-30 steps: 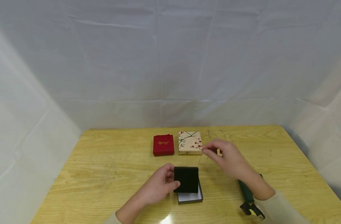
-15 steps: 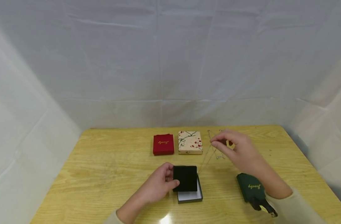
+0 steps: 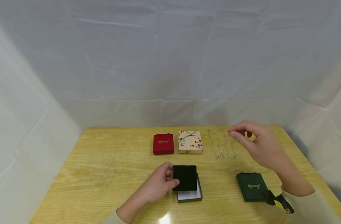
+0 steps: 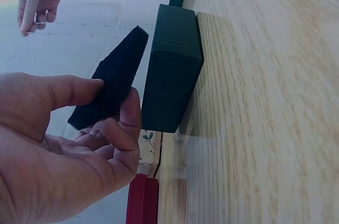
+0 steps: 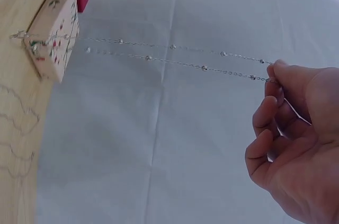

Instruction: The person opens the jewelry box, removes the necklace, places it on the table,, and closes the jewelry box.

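My left hand [image 3: 156, 186] pinches a black velvety jewelry-box pad [image 3: 185, 177] by its left edge, thumb on top. The pad is tilted over a dark green box base [image 3: 190, 200] with a pale inside, in the head view; the left wrist view shows the box's outer wall [image 4: 175, 70]. My right hand [image 3: 261, 146] is raised at the back right. Between its thumb and forefinger it pinches a fine silver beaded chain [image 5: 204, 68], which hangs doubled in the right wrist view. In the head view that chain is barely visible.
A red box [image 3: 163, 144] and a cream floral box [image 3: 190, 142] stand at the back. Thin chains [image 3: 226, 144] lie spread beside them on the wooden table [image 3: 109, 161]. A green lid [image 3: 251, 186] with gold lettering lies right, near my right sleeve [image 3: 305, 208].
My right hand has moved right and farther back, lifting the chain away from the pad and uncovering the chains on the table and the green lid. My left hand and the pad have barely moved.
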`<state>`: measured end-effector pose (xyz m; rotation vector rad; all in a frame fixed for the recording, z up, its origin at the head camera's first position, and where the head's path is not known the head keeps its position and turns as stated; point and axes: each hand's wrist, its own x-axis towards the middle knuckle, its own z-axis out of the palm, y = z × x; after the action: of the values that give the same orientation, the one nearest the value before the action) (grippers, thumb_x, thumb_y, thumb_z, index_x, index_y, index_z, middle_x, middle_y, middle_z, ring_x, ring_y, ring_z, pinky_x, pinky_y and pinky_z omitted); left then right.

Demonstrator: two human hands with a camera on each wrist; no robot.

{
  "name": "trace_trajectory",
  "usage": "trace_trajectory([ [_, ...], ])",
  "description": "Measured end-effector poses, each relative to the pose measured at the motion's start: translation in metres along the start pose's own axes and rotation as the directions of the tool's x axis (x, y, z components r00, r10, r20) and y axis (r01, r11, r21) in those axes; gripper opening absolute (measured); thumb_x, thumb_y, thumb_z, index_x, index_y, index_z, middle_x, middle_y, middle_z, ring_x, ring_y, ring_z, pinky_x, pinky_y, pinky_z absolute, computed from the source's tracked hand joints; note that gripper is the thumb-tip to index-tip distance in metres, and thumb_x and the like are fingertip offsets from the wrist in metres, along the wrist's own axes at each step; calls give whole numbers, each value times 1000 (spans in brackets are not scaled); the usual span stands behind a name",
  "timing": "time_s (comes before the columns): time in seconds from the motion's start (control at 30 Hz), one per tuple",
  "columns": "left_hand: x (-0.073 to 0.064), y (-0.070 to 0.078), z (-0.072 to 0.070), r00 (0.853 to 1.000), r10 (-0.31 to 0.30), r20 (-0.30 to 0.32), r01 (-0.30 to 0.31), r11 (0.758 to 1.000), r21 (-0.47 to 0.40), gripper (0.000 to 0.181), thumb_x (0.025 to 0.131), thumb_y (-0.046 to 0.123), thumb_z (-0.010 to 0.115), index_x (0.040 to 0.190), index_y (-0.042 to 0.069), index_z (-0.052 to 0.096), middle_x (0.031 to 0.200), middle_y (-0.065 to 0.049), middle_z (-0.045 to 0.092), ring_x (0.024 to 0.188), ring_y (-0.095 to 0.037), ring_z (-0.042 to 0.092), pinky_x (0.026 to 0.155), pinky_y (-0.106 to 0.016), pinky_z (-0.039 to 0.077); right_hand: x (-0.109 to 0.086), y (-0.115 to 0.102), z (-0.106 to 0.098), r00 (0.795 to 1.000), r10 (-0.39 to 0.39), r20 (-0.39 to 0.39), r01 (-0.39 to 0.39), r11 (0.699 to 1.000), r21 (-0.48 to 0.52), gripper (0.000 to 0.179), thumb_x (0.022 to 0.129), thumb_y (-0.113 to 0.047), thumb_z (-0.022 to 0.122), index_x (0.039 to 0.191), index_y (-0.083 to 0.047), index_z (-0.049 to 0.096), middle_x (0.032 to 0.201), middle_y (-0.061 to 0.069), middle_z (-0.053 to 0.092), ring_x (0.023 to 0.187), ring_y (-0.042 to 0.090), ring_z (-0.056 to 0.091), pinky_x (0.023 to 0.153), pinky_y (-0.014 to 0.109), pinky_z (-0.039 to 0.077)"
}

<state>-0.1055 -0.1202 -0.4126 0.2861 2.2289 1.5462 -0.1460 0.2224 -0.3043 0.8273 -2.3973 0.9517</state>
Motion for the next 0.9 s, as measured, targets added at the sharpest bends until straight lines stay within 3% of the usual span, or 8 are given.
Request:
trace_trajectory([
  [0.4,0,0,1,1000,-9,-14,9,1000,2,55,97,12,76,141,-7,48,119,-15,64,104,-26,60,86,-45,55,-16,49,-29,993,114,-36,-119,980,-161,20,101,-1,71,114,-15,77,96,-6,67,79,5,50,67,20,40],
  [0.6,0,-2,1,1000,-11,-12,11,1000,-2,56,98,13,76,142,-7,48,119,-14,65,105,-26,60,89,-46,55,-11,74,-38,992,116,-55,-125,972,-202,17,101,0,70,113,-9,77,96,2,71,76,5,50,66,18,40],
  [0.9,1,-1,0,1000,0,-2,0,1000,-13,53,97,11,75,140,-7,49,112,-11,65,98,-24,59,84,-43,54,1,113,-47,980,198,-29,-199,954,-224,16,107,-9,65,119,-5,74,104,10,72,78,5,51,64,18,39],
])
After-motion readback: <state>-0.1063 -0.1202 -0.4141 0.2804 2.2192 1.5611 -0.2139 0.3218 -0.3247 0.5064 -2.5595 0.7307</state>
